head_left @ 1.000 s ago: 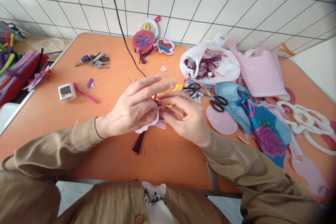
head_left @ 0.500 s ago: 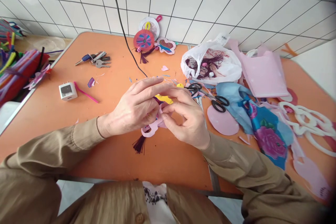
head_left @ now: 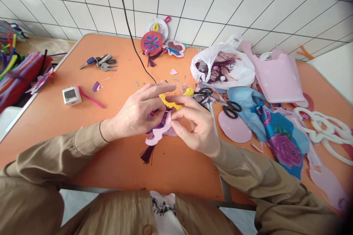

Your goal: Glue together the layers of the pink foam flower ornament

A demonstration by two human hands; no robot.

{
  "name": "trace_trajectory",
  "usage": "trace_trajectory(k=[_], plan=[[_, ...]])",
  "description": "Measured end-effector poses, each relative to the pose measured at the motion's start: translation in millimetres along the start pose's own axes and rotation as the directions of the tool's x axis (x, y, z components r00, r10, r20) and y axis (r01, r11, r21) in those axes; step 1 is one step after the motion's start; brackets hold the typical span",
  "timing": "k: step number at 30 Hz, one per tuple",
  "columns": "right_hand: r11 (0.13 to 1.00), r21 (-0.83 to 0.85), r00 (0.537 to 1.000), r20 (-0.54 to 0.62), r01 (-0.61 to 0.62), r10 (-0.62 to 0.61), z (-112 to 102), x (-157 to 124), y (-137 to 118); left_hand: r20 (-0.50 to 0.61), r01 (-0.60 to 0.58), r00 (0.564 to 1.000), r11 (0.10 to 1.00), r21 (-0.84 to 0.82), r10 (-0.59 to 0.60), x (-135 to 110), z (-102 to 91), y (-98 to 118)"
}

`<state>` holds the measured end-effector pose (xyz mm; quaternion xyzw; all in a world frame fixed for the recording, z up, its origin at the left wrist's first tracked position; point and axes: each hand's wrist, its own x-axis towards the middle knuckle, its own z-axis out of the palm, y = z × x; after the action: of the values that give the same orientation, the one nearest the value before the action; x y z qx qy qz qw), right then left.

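A wavy pink cut-out strip [head_left: 158, 134] hangs between my hands over the orange table. My right hand [head_left: 194, 125] pinches its upper end between thumb and fingertips. Just left of it, my left hand [head_left: 135, 112] has its thumb and a bent finger brought together near the strip's edge, the index finger stretched over them; what they hold is hidden. Beneath lies a round purple-and-blue patterned ornament [head_left: 153, 116], partly covered by my fingers, with a dark purple tassel [head_left: 147, 155] below. Behind my fingertips is a yellow object [head_left: 172, 103], its kind unclear.
Black-handled scissors [head_left: 231, 109] lie right of my hands by a pink oval [head_left: 234, 126] and blue floral fabric [head_left: 285, 143]. A white bag [head_left: 239, 69], finished ornaments [head_left: 151, 43], keys [head_left: 103, 62] and a white charger [head_left: 71, 96] are farther out. A black cord [head_left: 129, 38] runs down behind my left hand.
My left hand has shifted slightly left and its fingers have moved off the ornament, showing more of it. The strip's lower end has swung a little left. My right hand has barely moved.
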<state>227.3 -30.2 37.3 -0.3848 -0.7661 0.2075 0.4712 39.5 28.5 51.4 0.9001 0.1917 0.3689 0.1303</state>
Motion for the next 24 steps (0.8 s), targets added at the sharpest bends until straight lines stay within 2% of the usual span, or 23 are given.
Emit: trace_trajectory(k=[5,11,16,20,22,24], plan=[[0.995,0.083,0.996,-0.054,-0.059,0.064,-0.6,-0.1,8.2,0.007,0.010,1.000,1.000,0.004,-0.010,0.3,-1.3,2.3],[0.992,-0.123,0.999,-0.025,0.021,-0.024,4.9,4.7,15.6,-0.043,-0.084,0.996,0.996,0.008,0.084,-0.1,3.2,-0.6],[0.993,-0.115,0.999,0.035,-0.018,0.022,6.0,5.2,15.6,-0.053,-0.128,0.990,0.987,0.097,0.133,0.7,3.7,-1.3],[0.993,-0.098,0.995,0.072,-0.058,0.065,6.2,3.7,14.6,-0.094,-0.005,0.995,0.970,0.244,0.028,1.9,-5.7,-4.9],[0.994,-0.072,0.995,0.051,-0.082,0.086,6.5,3.0,14.6,-0.137,0.135,0.986,0.931,0.340,-0.093,1.4,-11.1,-13.2],[0.994,-0.050,0.994,0.032,-0.099,0.101,6.5,2.5,14.5,-0.106,0.244,0.970,0.868,0.433,-0.219,0.1,-14.7,-25.7]])
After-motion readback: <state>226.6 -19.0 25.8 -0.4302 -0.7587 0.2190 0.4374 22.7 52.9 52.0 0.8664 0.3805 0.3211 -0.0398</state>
